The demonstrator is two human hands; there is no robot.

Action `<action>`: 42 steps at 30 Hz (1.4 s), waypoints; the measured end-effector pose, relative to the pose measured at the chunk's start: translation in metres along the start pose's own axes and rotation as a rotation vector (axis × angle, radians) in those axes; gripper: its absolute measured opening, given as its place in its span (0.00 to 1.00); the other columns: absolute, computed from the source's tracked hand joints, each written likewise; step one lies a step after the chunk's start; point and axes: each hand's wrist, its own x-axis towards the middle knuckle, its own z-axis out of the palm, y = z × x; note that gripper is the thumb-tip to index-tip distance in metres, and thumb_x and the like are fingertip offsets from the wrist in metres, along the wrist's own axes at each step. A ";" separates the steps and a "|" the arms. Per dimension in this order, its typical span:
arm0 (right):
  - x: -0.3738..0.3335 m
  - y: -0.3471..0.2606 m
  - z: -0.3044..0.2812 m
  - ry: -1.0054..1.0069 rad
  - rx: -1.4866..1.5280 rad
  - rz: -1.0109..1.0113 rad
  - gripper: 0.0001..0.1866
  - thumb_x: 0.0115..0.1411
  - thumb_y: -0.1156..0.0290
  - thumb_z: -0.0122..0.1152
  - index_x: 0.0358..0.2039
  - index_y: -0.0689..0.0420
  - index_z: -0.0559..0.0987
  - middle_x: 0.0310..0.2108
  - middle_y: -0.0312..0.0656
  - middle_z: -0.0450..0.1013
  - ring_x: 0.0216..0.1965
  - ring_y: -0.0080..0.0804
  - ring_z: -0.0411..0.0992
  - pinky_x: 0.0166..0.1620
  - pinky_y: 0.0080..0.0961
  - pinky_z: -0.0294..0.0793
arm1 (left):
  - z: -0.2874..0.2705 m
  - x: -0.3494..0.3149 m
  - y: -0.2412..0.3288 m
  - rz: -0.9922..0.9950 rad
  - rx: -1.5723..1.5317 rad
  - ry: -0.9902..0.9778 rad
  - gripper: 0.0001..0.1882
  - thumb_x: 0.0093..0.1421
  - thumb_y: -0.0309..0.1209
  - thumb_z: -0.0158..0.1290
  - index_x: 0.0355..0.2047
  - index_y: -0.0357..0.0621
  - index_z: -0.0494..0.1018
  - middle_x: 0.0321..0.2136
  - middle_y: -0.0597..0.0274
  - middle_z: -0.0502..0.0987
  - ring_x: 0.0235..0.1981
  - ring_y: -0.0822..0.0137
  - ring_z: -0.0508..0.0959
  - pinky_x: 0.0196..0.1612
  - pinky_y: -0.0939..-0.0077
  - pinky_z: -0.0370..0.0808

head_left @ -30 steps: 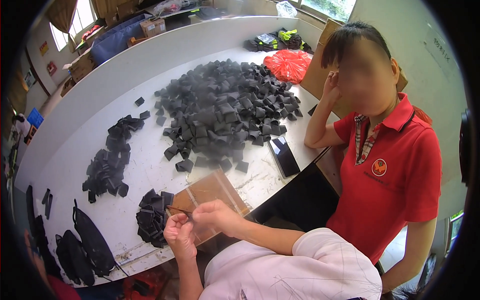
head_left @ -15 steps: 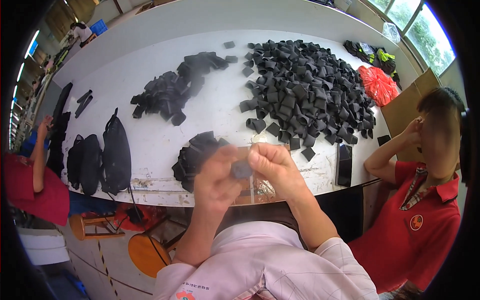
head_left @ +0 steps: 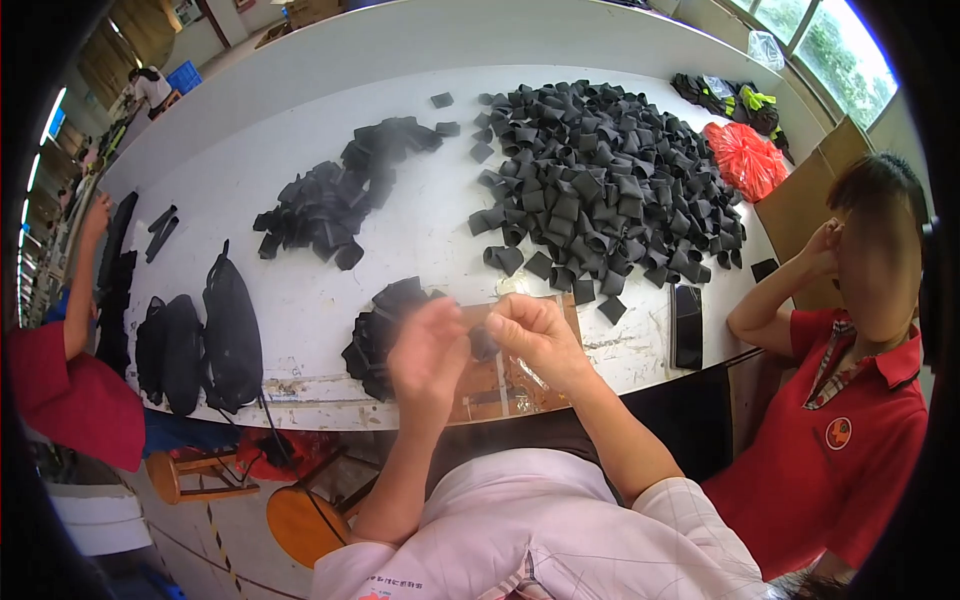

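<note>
Between the thumb and fingers of my right hand [head_left: 538, 338] is a small dark fabric piece [head_left: 483, 346], held in front of me over the near edge of the table. Beside it, my left hand [head_left: 425, 350] is raised with its fingers stretched out, a little blurred by motion, and nothing shows in it. A low heap of black fabric pieces [head_left: 368, 345] lies just behind and left of my left hand. Beneath both hands a brown board [head_left: 478, 390] rests on the white table [head_left: 420, 225].
A large pile of black fabric loops [head_left: 600, 180] covers the back right; another heap [head_left: 315, 205] lies back left. Black pouches [head_left: 232, 330] stand at the left edge. A phone [head_left: 687, 328] and red plastic bag [head_left: 745, 160] are right. A person in red [head_left: 815, 450] sits close by; another is left.
My left hand has drawn away from the fabric piece and its fingers have straightened. My right hand, still holding the piece, has shifted slightly left. The view has turned a little.
</note>
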 end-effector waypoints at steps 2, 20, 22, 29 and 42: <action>-0.003 -0.001 0.008 0.307 -0.384 -0.351 0.10 0.54 0.66 0.58 0.30 0.60 0.73 0.21 0.34 0.65 0.21 0.18 0.62 0.24 0.16 0.62 | 0.005 0.004 0.017 0.333 0.393 -0.008 0.17 0.49 0.22 0.51 0.42 0.36 0.68 0.33 0.57 0.74 0.35 0.64 0.73 0.41 0.74 0.69; -0.019 -0.015 0.026 0.359 -0.796 -0.561 0.09 0.42 0.75 0.64 0.26 0.61 0.74 0.21 0.39 0.65 0.21 0.31 0.64 0.23 0.24 0.65 | -0.005 0.003 0.009 0.050 -0.433 -0.052 0.05 0.54 0.22 0.50 0.31 0.35 0.71 0.30 0.52 0.74 0.36 0.61 0.74 0.47 0.65 0.68; -0.016 -0.009 0.023 0.370 -0.823 -0.674 0.07 0.42 0.77 0.62 0.24 0.61 0.74 0.19 0.39 0.63 0.20 0.33 0.64 0.22 0.25 0.64 | -0.004 0.000 0.005 0.044 -0.344 -0.017 0.09 0.53 0.19 0.44 0.32 0.33 0.73 0.30 0.55 0.76 0.34 0.71 0.74 0.40 0.80 0.68; -0.014 0.005 0.015 0.389 -0.777 -0.636 0.06 0.43 0.76 0.62 0.23 0.61 0.74 0.19 0.39 0.64 0.20 0.33 0.64 0.22 0.26 0.64 | 0.000 0.001 0.015 0.058 0.026 0.005 0.08 0.50 0.17 0.48 0.30 0.35 0.73 0.28 0.60 0.76 0.31 0.72 0.74 0.36 0.81 0.69; -0.009 0.008 0.018 0.335 -0.782 -0.659 0.07 0.43 0.74 0.63 0.23 0.59 0.75 0.20 0.38 0.64 0.23 0.33 0.65 0.24 0.25 0.65 | -0.006 0.004 0.014 0.294 0.262 -0.122 0.03 0.51 0.21 0.53 0.27 0.35 0.73 0.29 0.55 0.75 0.31 0.68 0.73 0.37 0.78 0.69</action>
